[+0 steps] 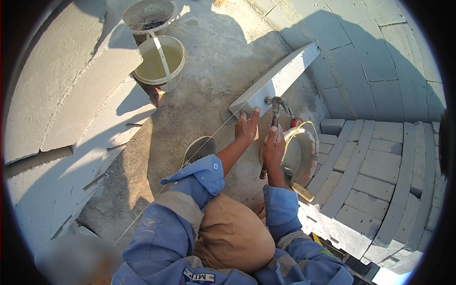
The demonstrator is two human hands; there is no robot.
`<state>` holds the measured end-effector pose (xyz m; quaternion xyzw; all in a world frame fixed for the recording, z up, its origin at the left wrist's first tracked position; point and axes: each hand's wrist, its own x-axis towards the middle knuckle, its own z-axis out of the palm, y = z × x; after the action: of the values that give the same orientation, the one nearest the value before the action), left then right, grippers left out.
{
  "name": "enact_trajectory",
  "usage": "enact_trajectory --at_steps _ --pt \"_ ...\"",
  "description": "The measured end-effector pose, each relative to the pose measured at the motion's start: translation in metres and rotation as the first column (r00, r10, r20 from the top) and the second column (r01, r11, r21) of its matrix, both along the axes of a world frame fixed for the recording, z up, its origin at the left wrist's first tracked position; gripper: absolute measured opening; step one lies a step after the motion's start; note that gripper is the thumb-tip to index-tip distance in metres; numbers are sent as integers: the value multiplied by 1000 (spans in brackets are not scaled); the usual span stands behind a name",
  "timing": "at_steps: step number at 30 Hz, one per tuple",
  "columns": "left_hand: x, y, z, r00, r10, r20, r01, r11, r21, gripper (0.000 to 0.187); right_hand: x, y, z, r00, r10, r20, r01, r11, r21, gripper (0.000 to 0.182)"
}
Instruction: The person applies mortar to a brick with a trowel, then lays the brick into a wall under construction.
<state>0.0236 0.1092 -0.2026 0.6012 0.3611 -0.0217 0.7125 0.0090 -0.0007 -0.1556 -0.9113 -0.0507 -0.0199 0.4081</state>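
Observation:
My right hand point(273, 151) is wrapped around the handle of a claw hammer point(276, 114), its head up against the near end of a long grey block point(280, 80). The block slants away from me over the floor, its far end close to the block wall. My left hand point(247, 127) grips the block's near lower end, thumb and forefinger at its face. Beside my right hand stands a mortar bucket point(300, 154) with a yellow handle. A wooden-handled tool point(302, 192) lies at its near rim.
Stacked blocks point(365, 175) rise on the right, and a block wall point(375, 57) curves behind. Large pale blocks point(57, 104) stand left. A bucket of cloudy liquid point(159, 64) and another bucket point(147, 16) sit back left. A taut string point(156, 195) crosses low. A blurred person point(78, 259) shows at lower left.

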Motion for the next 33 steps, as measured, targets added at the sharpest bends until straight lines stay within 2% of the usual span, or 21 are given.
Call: enact_trajectory --at_steps 5,7,13,17,21,23,24,26,27,28,30,31,32,33 --pt "1 0 -7 1000 -20 4 20 999 41 103 0 2 2 1000 -2 22 1 1000 16 41" --pt "1 0 -2 1000 -12 -19 13 999 37 104 -3 6 19 980 -15 -196 6 999 -46 41" --pt "2 -5 -5 999 27 -23 -26 999 44 103 -2 3 13 993 12 -114 -16 999 -33 42" --pt "-1 0 5 1000 4 -10 -4 1000 21 102 -2 2 10 989 -9 -149 5 1000 -24 43" --pt "4 -4 0 1000 3 -30 -1 998 67 100 -2 1 9 995 11 -104 -13 1000 -27 45" --pt "5 -5 3 987 -52 -150 72 989 131 92 3 2 3 994 10 -109 -13 999 -29 45" --pt "11 -3 -9 954 -281 -105 297 936 188 94 8 2 -6 995 27 91 -22 998 -50 43" --pt "-3 1 8 821 -566 -76 569 801 188 91 2 -4 9 986 53 -158 -61 997 -44 46" --pt "-15 21 68 773 -631 -62 633 762 134 87 5 -15 -11 992 114 51 -108 987 -115 43" --pt "-32 42 121 678 -735 0 727 671 145 83 11 -40 -47 987 156 28 -156 988 -2 40" --pt "-55 37 163 639 -769 -15 755 623 204 83 1 -39 -67 978 210 -17 -206 971 125 38" --pt "-78 22 171 714 -697 66 600 657 456 83 -4 -41 -66 985 157 -70 -147 980 130 37" --pt "-96 8 179 754 -634 170 385 636 669 83 -6 -32 -46 988 104 -116 -89 988 129 36" --pt "-110 14 199 663 -709 241 491 655 574 85 -3 -20 -26 987 54 -151 -34 991 127 36"
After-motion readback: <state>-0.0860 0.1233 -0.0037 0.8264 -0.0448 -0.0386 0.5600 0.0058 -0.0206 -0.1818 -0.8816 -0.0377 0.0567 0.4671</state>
